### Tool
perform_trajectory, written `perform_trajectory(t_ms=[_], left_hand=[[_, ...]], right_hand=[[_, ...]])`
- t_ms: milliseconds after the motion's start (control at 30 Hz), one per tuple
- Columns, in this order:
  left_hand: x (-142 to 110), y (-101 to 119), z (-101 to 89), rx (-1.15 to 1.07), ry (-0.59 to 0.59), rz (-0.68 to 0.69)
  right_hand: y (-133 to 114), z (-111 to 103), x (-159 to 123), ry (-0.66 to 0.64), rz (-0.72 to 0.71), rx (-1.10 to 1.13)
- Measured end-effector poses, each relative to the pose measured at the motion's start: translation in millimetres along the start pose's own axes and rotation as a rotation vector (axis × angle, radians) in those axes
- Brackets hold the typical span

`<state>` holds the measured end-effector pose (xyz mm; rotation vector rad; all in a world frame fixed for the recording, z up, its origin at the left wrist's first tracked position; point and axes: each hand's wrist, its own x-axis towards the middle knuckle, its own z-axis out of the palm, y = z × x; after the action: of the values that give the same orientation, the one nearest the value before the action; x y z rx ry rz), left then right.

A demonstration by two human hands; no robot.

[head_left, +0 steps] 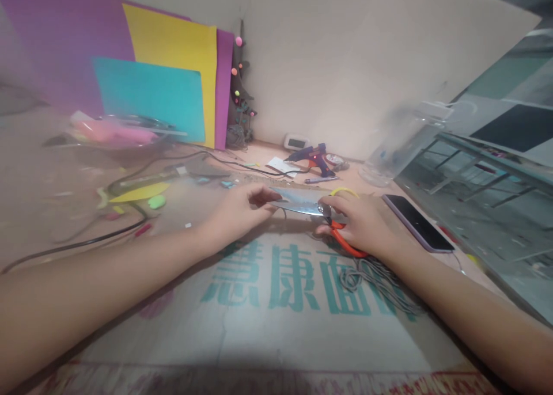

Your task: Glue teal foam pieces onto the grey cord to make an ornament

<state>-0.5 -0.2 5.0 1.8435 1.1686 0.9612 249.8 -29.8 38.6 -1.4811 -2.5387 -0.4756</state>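
My right hand (362,217) grips a pair of scissors (302,208) with one orange and one yellow handle loop. Their shiny blades point left, above the printed sheet. At the blade tips, the fingers of my left hand (247,209) are pinched together. What they hold is hard to make out; a short thin dark strand shows just below the blade there. A pale bluish surface lies behind the blade, and I cannot tell whether it is the second blade. Under my right wrist is a loose bundle of grey cord (374,280).
A phone (418,223) lies by the table's right edge. Farther back are a glue gun (317,159), a pen (320,180) and a small white clock (296,141). Left are a black cable (108,234), yellow and green scraps, and coloured sheets (151,98) against the wall.
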Motion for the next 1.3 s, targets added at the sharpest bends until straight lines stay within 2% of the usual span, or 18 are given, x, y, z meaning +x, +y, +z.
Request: perform_trajectory(t_ms=[667, 800, 1100, 1200, 1300], left_hand=[[-1, 1, -0.8, 0.013, -0.013, 0.042], [-1, 0, -0.1, 0.007, -0.006, 0.039], [2, -10, -0.1, -0.115, -0.033, 0.040], [3, -12, 0.3, -0.128, -0.029, 0.031], [4, -12, 0.6, -0.132, -0.031, 0.029]], right_hand=[[0, -1, -1, -0.049, 0.023, 0.019], [-1, -3, 0, -0.071, 0.106, 0.075], [8, 12, 4, 0.061, 0.339, 0.209], [7, 11, 7, -0.007, 0.371, 0.186], [6, 8, 7, -0.062, 0.339, 0.148]])
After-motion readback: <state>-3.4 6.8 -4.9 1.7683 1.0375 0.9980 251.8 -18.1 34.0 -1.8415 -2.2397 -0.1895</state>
